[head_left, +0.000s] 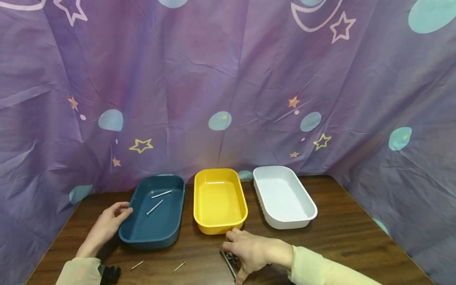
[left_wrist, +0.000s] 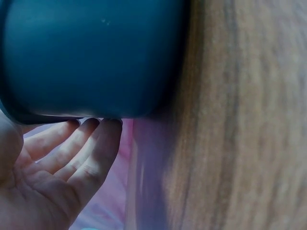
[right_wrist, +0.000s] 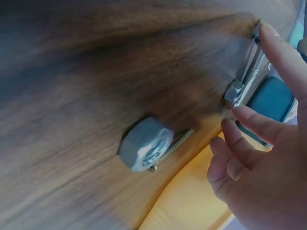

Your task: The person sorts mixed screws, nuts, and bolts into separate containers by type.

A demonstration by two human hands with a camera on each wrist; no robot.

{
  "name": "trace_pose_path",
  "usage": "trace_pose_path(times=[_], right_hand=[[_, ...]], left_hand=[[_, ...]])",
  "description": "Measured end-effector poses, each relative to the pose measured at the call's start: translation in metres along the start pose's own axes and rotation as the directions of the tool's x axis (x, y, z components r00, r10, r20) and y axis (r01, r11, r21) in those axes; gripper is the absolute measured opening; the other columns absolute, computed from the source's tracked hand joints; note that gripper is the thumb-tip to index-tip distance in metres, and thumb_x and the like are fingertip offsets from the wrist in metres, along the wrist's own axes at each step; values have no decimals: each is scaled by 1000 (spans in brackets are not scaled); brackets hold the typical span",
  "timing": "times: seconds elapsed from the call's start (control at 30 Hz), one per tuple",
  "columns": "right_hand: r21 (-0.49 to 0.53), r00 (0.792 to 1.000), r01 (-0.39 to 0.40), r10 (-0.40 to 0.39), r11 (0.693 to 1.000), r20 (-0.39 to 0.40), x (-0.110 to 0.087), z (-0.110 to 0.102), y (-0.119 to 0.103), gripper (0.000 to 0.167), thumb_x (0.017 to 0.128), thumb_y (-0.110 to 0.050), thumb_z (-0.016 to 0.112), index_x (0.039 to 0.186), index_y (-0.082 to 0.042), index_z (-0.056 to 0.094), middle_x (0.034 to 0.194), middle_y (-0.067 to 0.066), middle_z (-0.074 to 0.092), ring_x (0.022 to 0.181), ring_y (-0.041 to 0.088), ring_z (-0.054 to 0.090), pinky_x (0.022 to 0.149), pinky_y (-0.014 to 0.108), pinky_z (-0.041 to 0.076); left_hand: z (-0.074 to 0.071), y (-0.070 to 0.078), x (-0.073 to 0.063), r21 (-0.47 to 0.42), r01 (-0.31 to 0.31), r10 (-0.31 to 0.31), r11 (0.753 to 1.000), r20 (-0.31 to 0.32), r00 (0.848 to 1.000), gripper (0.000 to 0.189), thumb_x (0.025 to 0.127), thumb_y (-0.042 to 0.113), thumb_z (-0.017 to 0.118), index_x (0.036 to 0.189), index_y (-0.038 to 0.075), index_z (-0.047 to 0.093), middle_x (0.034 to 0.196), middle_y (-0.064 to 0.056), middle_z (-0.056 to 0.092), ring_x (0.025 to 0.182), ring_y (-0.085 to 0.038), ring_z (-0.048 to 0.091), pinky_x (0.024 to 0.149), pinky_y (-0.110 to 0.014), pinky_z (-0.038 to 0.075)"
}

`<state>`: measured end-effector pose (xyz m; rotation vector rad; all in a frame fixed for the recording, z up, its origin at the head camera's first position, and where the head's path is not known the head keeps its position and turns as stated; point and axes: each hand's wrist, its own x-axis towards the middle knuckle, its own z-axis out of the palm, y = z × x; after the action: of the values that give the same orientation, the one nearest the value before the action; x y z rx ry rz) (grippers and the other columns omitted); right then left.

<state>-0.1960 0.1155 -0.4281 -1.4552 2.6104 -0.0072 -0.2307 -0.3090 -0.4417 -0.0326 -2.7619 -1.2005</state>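
Note:
My left hand touches the left rim of the dark blue tray; its fingers lie nearly straight against the outer wall, the thumb hidden in the left wrist view. Inside that tray are two long silver screws. Over the hardware in front of the yellow tray is my right hand. Its thumb and fingers are spread around a long thin screw and a hex nut; a firm grip does not show. Nearer that wrist camera lie a large hex nut and a brass screw.
A white tray stands right of the yellow one. Two small screws, one left and one right, lie on the wooden table before the blue tray. A patterned purple cloth hangs behind.

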Motion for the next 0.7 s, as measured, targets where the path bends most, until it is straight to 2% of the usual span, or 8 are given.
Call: trace_pose_path(times=[0.17, 0.37, 0.53, 0.7], right_hand=[[-43, 999, 40, -41, 998, -32, -4, 1, 0, 71, 60, -62, 84, 115, -21, 62, 94, -14, 39, 87, 3, 38, 73, 17, 37], [-32, 994, 90, -92, 995, -60, -4, -3, -4, 67, 66, -58, 83, 116, -20, 60, 99, -14, 42, 90, 3, 40, 74, 16, 38], [-31, 985, 125, -128, 992, -116, -5, -11, -9, 71, 67, -54, 84, 123, -18, 58, 109, -12, 47, 97, 3, 44, 81, 17, 41], [-58, 969, 161, -169, 985, -182, -1, -25, -12, 78, 69, -63, 79, 126, -15, 57, 107, -11, 48, 97, 4, 44, 84, 18, 40]], left_hand=[[1, 1, 0, -12, 13, -12, 1000, 4, 1000, 46, 100, 25, 56, 129, -11, 50, 111, -26, 63, 99, -31, 59, 80, -36, 46], [1, 0, -2, -21, 13, -13, 1000, 17, 1000, 47, 101, 25, 56, 130, -11, 49, 113, -28, 62, 105, -36, 58, 84, -42, 45], [1, -2, -3, -26, 12, -11, 1000, 13, 1000, 46, 100, 25, 56, 129, -11, 50, 112, -26, 63, 104, -36, 59, 85, -44, 45], [-1, 0, 0, -33, -6, 6, 999, -4, 1000, 44, 100, 24, 57, 128, -10, 51, 110, -26, 64, 101, -35, 60, 84, -44, 46]])
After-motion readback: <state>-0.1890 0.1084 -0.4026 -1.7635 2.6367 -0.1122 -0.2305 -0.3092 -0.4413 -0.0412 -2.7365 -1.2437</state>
